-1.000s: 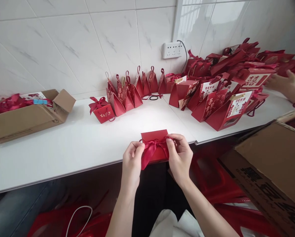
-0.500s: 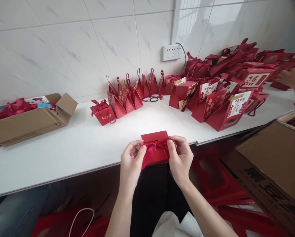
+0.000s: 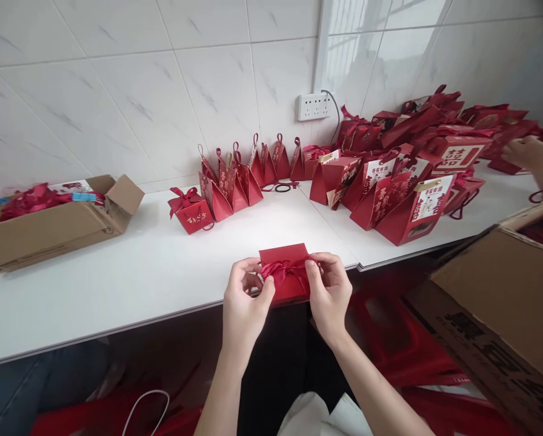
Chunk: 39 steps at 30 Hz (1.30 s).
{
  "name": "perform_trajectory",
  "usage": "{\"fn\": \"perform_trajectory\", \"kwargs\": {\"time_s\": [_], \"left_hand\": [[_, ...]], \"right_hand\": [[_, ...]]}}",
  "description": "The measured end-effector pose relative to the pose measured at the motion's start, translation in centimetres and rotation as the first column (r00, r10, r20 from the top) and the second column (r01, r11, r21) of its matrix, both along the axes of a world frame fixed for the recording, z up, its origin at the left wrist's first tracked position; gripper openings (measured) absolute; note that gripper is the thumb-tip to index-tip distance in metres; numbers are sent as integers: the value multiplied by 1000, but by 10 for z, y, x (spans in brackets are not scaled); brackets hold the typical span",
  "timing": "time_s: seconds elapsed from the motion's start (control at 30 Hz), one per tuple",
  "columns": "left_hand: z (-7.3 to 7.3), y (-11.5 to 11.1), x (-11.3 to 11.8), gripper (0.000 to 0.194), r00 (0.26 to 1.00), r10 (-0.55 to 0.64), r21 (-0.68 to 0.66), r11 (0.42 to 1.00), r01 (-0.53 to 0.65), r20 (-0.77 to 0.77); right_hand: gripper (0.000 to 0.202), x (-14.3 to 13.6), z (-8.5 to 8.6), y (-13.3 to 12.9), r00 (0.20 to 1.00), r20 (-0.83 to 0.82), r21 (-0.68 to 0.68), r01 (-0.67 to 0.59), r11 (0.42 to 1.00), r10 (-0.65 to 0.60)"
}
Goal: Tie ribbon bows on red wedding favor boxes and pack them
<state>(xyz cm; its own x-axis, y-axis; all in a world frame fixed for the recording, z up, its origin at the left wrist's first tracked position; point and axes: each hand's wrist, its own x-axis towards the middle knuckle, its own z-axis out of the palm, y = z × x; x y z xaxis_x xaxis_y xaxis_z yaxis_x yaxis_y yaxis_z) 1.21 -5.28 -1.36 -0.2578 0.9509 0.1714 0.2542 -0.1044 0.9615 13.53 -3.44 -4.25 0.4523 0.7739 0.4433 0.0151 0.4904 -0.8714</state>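
A red gift box (image 3: pixel 284 253) sits at the table's front edge, between my two hands. Across it lies a dark red satin ribbon (image 3: pixel 286 270) tied in a bow. My left hand (image 3: pixel 246 293) pinches the bow's left loop between thumb and fingers. On the opposite side, my right hand (image 3: pixel 329 290) grips the ribbon at the bow's right end, thumb on top. The underside of the box is hidden.
Several tent-shaped red boxes (image 3: pixel 233 188) stand behind, beside a small box with a bow (image 3: pixel 190 212). More red boxes (image 3: pixel 412 206) pile up at right, near another person's hand (image 3: pixel 533 154). Cardboard cartons stand left (image 3: pixel 57 227) and right (image 3: pixel 503 284).
My left thumb and fingers have shifted on the bow's left side, and the hanging ribbon there now lies higher. My right hand keeps its hold. The other person's hand at right has moved slightly.
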Motion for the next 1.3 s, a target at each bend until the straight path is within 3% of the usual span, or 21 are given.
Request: {"fn": "perform_trajectory", "kwargs": {"time_s": [0.43,0.73,1.03,1.3], "left_hand": [[-3,4,4,25,996,74,24,997,-73,-43],[-4,10,9,18,993,113,79,990,-116,31],[3,11,0,22,957,-109,-40,991,124,269],[10,13,-9,26,938,-222,-60,968,246,265]], "right_hand": [[4,0,1,1,1000,16,-19,0,1000,1],[2,0,1,1,1000,10,-12,-3,1000,3],[5,0,-1,2,1000,-2,-25,-13,1000,13],[6,0,-1,3,1000,5,-32,-20,999,21]]}}
